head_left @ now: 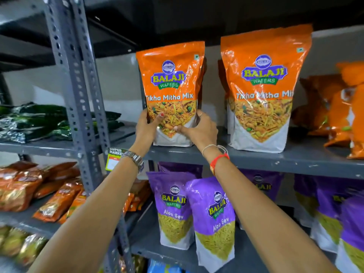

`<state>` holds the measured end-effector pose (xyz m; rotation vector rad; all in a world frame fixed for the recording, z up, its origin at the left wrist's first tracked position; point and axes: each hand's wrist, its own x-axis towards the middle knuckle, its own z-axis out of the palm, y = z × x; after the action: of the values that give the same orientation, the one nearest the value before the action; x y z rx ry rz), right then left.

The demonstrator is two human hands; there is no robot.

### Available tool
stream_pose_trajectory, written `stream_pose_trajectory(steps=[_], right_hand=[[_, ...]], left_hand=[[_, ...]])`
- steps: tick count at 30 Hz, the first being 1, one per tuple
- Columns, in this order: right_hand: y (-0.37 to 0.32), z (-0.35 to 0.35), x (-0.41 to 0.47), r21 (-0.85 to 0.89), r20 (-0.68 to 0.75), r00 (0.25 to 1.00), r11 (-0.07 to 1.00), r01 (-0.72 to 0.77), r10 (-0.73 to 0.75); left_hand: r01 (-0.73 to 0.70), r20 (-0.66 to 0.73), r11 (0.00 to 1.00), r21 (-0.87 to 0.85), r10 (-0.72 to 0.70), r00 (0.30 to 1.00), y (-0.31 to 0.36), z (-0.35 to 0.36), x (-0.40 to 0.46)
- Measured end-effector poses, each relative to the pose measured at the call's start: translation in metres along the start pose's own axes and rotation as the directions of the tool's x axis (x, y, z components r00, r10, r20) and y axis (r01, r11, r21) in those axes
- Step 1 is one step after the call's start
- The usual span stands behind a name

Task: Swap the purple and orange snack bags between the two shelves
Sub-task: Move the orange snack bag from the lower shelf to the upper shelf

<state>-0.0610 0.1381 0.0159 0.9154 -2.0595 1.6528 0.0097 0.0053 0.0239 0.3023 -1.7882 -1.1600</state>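
Note:
An orange Tikha Mitha Mix bag (171, 83) stands upright at the left of the upper grey shelf (275, 160). My left hand (146, 126) grips its lower left side and my right hand (199, 128) grips its lower right side. More orange bags seem to stand behind it. A second orange bag (264, 91) stands to its right. On the lower shelf (145, 245) stand several purple Aloo Sev bags: one at the left (173, 203) and one just in front of it (213, 217), partly behind my right forearm.
Crumpled orange bags (338, 107) lie at the upper shelf's right end, more purple bags (334, 213) below them. A grey perforated upright (78, 99) divides off the left rack, which holds dark green packets (39, 121) and orange-brown packets (39, 190). A yellow price tag (114, 158) hangs on the shelf edge.

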Motion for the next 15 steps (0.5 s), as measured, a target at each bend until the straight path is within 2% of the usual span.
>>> stream_pose_trajectory(steps=[4,7,10,13,15], right_hand=[[-0.001,-0.002,0.001,-0.03,0.026,1.0,0.999,-0.009,0.01],[-0.004,-0.006,-0.002,-0.051,0.059,0.998,0.999,-0.007,0.01],[-0.001,-0.018,-0.022,0.009,-0.056,0.997,0.999,0.051,-0.05],[0.007,-0.036,-0.063,0.117,-0.214,0.968,0.981,0.156,-0.129],[0.024,-0.043,-0.094,0.209,-0.281,0.951,0.959,0.192,-0.129]], left_hand=[[-0.015,-0.008,0.999,0.046,0.015,1.0,-0.003,0.001,0.0],[0.0,-0.077,0.993,0.114,0.009,0.997,-0.003,0.002,-0.002],[-0.032,-0.178,0.99,0.136,0.056,0.983,-0.008,0.002,-0.017],[-0.158,-0.242,0.982,0.102,0.178,0.954,-0.019,0.006,-0.051],[-0.218,-0.305,0.974,0.062,0.226,0.925,-0.025,0.013,-0.083]])
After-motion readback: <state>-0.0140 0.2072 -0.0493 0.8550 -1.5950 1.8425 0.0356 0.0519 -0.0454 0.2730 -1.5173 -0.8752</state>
